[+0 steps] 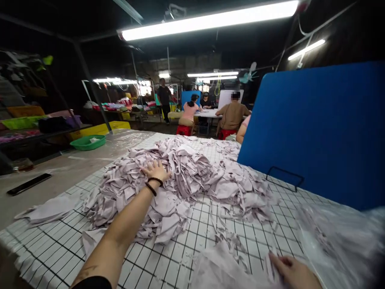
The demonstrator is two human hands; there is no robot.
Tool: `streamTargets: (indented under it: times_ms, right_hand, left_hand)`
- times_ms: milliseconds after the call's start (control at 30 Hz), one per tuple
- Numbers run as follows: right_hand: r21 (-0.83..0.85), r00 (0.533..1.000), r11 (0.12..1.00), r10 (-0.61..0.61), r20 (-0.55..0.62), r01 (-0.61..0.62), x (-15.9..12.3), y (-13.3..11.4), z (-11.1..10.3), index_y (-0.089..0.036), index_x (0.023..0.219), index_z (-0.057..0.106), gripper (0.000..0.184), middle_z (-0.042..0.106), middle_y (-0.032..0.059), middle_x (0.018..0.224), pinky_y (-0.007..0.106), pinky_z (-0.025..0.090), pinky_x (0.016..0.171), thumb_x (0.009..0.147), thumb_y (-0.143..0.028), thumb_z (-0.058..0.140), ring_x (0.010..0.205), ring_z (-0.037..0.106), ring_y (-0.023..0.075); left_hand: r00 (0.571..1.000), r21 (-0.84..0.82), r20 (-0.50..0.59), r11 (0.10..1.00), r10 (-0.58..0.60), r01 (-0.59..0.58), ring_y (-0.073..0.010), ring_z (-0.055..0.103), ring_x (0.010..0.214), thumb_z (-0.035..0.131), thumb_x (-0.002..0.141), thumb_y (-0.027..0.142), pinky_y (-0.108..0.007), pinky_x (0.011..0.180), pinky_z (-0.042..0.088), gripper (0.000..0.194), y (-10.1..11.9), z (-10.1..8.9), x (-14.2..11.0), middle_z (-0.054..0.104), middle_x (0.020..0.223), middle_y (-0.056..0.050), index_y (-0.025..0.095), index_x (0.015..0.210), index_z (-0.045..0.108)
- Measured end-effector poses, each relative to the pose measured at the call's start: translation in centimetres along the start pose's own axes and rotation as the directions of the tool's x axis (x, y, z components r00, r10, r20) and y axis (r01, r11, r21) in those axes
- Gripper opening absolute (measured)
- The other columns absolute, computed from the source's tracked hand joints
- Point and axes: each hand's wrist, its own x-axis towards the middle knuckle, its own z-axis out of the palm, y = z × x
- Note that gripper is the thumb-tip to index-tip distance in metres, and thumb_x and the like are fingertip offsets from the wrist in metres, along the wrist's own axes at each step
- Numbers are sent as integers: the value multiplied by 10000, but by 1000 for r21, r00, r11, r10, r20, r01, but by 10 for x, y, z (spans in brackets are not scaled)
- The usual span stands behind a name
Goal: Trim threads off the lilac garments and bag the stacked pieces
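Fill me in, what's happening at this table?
The person's left hand, fingers spread, lies on a big loose heap of pale mauve fabric pieces on a white tabletop with black grid lines. The right hand is at a narrow fabric strip, near a clear plastic bag; its grip is unclear.

The left arm is reaching forward, its hand [157, 171] spreading its fingers palm-down; the right hand [296, 273] is curling its fingers low.
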Motion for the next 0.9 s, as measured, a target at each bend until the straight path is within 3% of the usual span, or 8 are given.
streamTargets:
  times_ms: [167,267,333,400,467,600,700,900]
  right_hand:
    - [100,987,983,150,62,-156,1,4,0,-186,555,577,416,613,45,534,257,393,470,714,-567,524,522,586,196]
    - [209,968,945,242,71,-252,4,6,-5,-163,590,571,413,570,19,529,227,346,469,711,-557,551,500,509,141]
    - [269,955,919,297,3,-287,7,7,-11,-158,624,573,399,558,9,541,221,339,485,710,-548,561,509,484,126]
    - [290,948,915,311,-63,-281,13,6,-16,-161,638,564,384,564,9,568,218,346,511,719,-537,560,537,483,122]
    - [257,943,921,322,-83,-292,22,3,-18,-165,648,563,373,589,16,612,219,356,540,718,-531,566,576,503,128]
    - [170,924,915,379,-54,-366,45,-7,-15,-165,658,589,350,631,44,680,237,364,578,648,-510,651,663,557,167]
    - [173,907,898,418,-53,-404,64,-13,-14,-161,655,599,251,643,62,707,242,368,599,606,-382,708,743,582,196]
    - [346,878,815,476,60,-465,82,-12,-21,-137,603,570,82,554,33,529,215,324,466,623,-168,644,536,507,127]
  left_hand:
    - [996,-22,66,998,61,-59,-456,47,1368,437,815,508,-737,968,-50,718,7,2,-3,224,1486,-234,58,1371,376]
    - [973,-102,-155,977,169,-186,-486,45,1352,434,840,499,-749,963,-2,748,28,1,-36,184,1484,-270,5,1388,312]
    - [885,-268,-199,845,421,-462,-426,127,1365,443,858,452,-695,1021,87,664,50,-3,-90,249,1477,-221,67,1388,334]
    - [665,-584,-89,502,741,-638,-322,391,1264,493,849,417,-551,1053,274,521,72,-7,-164,469,1350,-155,144,1293,480]
    - [348,-881,107,251,931,-400,-240,574,1036,554,828,413,-408,923,456,419,91,-9,-240,609,1170,-111,199,1187,580]
    - [-134,-771,443,454,886,446,-186,649,849,628,796,382,-338,818,503,419,127,5,-340,658,1059,-126,161,1152,601]
    - [-188,-463,458,413,869,784,-188,631,991,675,775,299,-342,943,445,462,148,27,-359,545,1269,-153,157,1197,551]
    - [-179,-180,499,303,848,936,-243,636,1022,630,801,275,-403,1000,400,505,154,61,-357,476,1342,-175,147,1254,446]
